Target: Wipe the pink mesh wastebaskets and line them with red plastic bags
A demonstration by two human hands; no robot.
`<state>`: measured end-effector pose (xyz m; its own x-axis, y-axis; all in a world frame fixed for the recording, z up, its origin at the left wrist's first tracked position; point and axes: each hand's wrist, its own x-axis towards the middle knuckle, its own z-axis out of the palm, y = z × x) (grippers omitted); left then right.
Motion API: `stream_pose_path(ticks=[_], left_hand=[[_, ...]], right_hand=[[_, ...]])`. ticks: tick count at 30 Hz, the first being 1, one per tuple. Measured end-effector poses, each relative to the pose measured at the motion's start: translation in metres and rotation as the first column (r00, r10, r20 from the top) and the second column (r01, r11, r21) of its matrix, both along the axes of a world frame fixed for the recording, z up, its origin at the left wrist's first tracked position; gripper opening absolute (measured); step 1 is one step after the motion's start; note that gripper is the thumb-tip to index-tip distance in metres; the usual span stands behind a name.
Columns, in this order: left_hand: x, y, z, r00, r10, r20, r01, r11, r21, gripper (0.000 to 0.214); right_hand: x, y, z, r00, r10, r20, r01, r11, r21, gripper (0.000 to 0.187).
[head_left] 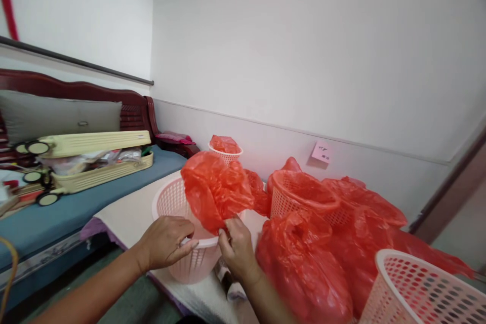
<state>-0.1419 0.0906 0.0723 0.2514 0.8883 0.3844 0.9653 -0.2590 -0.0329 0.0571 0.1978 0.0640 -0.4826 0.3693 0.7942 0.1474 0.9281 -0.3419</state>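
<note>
One pink basket (171,201) has the left hand (166,241) clamped on its near rim; the right hand (236,249) pinches a red bag (214,188) rising at twelve o'clock from both.

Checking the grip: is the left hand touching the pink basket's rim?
Touching. In the head view the left hand curls its fingers over the near rim of the pink basket, with no gap; the right hand pinches the red bag.

We see our left hand (165,243) at seven o'clock and our right hand (237,250) at six o'clock, both bare, with forearms bare down to the picture's lower edge.
</note>
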Motion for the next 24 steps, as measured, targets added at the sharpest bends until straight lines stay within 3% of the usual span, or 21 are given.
stream_pose_path(ticks=[3, 6, 10, 15, 18, 20, 22, 24], left_hand=[[0.001, 0.000, -0.001, 1.000, 0.003, -0.004, -0.003, 1.000, 0.003, 0.035], [0.001, -0.001, -0.002, 1.000, 0.013, -0.001, -0.013, 1.000, 0.006, 0.037], [0.000, 0.000, -0.004, 1.000, 0.009, 0.001, -0.009, 1.000, -0.010, 0.038], [0.000, -0.001, -0.002, 1.000, 0.010, 0.004, -0.009, 0.999, -0.032, 0.037], [-0.001, -0.003, -0.001, 1.000, 0.016, 0.004, -0.016, 0.999, -0.038, 0.038], [-0.002, -0.003, -0.001, 1.000, 0.020, -0.002, -0.020, 0.999, -0.036, 0.038], [-0.003, -0.001, -0.002, 1.000, 0.025, -0.012, -0.026, 0.999, -0.029, 0.039], [-0.003, 0.002, -0.002, 0.999, 0.033, -0.025, -0.033, 0.999, -0.017, 0.041]], right_hand=[[-0.004, 0.001, -0.013, 0.999, 0.043, 0.031, -0.045, 0.998, 0.049, 0.019], [0.001, -0.002, -0.013, 0.997, 0.081, 0.018, -0.081, 0.996, 0.022, 0.019], [0.008, 0.000, -0.006, 0.977, 0.186, -0.104, -0.207, 0.946, -0.248, 0.018], [0.011, 0.008, -0.007, 0.903, 0.214, -0.373, -0.400, 0.737, -0.545, 0.017], [0.011, 0.009, -0.007, 0.771, 0.178, -0.611, -0.592, 0.553, -0.587, 0.013], [0.013, 0.005, -0.002, 0.680, 0.136, -0.720, -0.688, 0.458, -0.563, 0.010], [0.017, -0.002, 0.005, 0.624, 0.105, -0.774, -0.738, 0.404, -0.540, 0.008], [0.023, -0.009, 0.012, 0.598, 0.089, -0.797, -0.757, 0.388, -0.525, 0.009]])
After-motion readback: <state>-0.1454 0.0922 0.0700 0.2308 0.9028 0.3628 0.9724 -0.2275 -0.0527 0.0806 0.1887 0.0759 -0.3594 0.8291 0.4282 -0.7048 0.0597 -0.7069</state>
